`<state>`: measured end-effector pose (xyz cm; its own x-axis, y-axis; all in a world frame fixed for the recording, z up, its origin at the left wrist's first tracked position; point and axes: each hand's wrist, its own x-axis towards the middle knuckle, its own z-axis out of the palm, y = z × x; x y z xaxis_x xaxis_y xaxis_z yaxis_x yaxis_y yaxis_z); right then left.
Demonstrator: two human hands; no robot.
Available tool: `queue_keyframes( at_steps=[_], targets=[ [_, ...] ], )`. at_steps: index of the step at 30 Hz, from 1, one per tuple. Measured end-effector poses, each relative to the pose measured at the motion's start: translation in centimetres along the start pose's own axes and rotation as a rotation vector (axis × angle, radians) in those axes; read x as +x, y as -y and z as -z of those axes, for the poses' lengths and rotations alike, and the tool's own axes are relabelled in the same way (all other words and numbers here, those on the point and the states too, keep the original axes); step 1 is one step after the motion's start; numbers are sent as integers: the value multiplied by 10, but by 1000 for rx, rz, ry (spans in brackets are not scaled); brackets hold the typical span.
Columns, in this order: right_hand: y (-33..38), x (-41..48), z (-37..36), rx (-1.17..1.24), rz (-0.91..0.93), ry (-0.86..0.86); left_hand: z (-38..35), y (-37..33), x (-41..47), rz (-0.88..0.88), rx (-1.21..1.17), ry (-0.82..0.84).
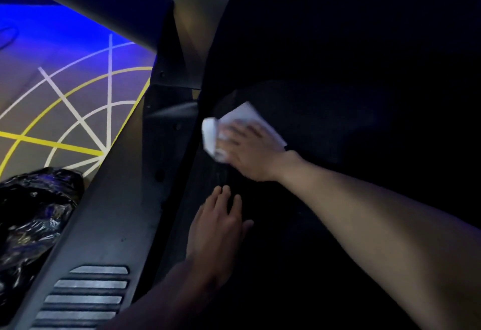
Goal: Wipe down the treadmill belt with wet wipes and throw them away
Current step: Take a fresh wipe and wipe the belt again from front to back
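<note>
The dark treadmill belt (pixel 299 225) fills the middle and right of the head view. A white wet wipe (pixel 242 116) lies on the belt near its left edge, partly folded up at the left. My right hand (pixel 250 150) presses flat on the wipe with fingers spread and straight. My left hand (pixel 221 223) rests flat on the belt just below it, fingers straight, holding nothing. The far end of the belt is lost in shadow.
A grey side rail (pixel 109 225) with ribbed foot strips (pixel 86 296) runs along the belt's left. A black plastic bag (pixel 33 212) sits on the floor left of the rail. A grey upright post (pixel 187 30) rises ahead. The floor (pixel 65 111) has yellow and white lines.
</note>
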<state>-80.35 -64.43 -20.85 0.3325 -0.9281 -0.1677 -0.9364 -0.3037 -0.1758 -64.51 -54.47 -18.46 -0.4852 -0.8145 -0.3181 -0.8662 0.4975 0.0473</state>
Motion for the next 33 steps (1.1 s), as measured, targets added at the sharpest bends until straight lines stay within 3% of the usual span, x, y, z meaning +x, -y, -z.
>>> queue_keyframes(
  at_steps=[2, 3, 7, 11, 12, 16, 17, 21, 26, 27, 30, 31, 33],
  targets=[
    [-9, -3, -1, 28, -184, -28, 5, -4, -6, -13, -21, -31],
    [-5, -6, -2, 51, -175, -30, 6, -6, -7, -19, 5, -24],
    [8, -35, -11, -21, 197, 40, 11, -13, -11, -15, -11, -22],
    [-5, -37, -9, 30, -177, -37, 8, -15, -11, 12, 31, 16],
    [2, -38, -9, 42, -165, -42, 7, -14, -10, 22, 45, 19],
    [11, -65, -15, -15, 184, 37, 11, -14, -9, -1, 63, 13],
    [0, -65, -14, -19, 157, 16, 11, -16, -9, -2, 58, 11],
    [-24, -69, -7, 85, -257, -67, 18, -25, -9, 19, 76, 108],
    [-13, -104, -18, 15, 139, -20, 21, -29, -8, 57, 69, 181],
    [-26, -103, -18, 4, 113, -25, 21, -31, -6, 67, 57, 194],
    [-56, -97, -13, 72, -239, -17, 18, -38, 1, 99, 64, 232],
    [-53, -99, -12, 65, -269, -15, 17, -41, 3, 100, 66, 233],
    [-33, -111, -17, 32, -108, -38, 16, -43, 7, 51, 57, 222]
  ],
)
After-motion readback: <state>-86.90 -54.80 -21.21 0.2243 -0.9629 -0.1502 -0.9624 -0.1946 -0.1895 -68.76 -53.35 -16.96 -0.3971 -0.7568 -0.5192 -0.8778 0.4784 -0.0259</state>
